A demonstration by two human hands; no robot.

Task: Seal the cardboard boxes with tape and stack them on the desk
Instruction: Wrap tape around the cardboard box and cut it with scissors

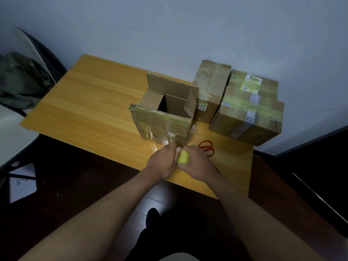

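An open box is standing near the middle of the wooden table, its top flaps up and its inside dark and seemingly empty. Yellowish tape is already wrapping its near side, and a clear strip is stretching from its lower front corner toward the person's hands.

Both hands are meeting just in front of the box, at the table's near edge. The left hand and right hand are curling together around a yellow tape roll, fingers closed on it from either side.

This looks like the taping step on the open box, with tape being drawn out. The next move probably calls for folding the top flaps shut, running tape over the seam, then cutting it.

Red scissors are lying just right of the hands. Two taped boxes, a narrow box and a large box, are sitting side by side against the wall, not yet stacked.
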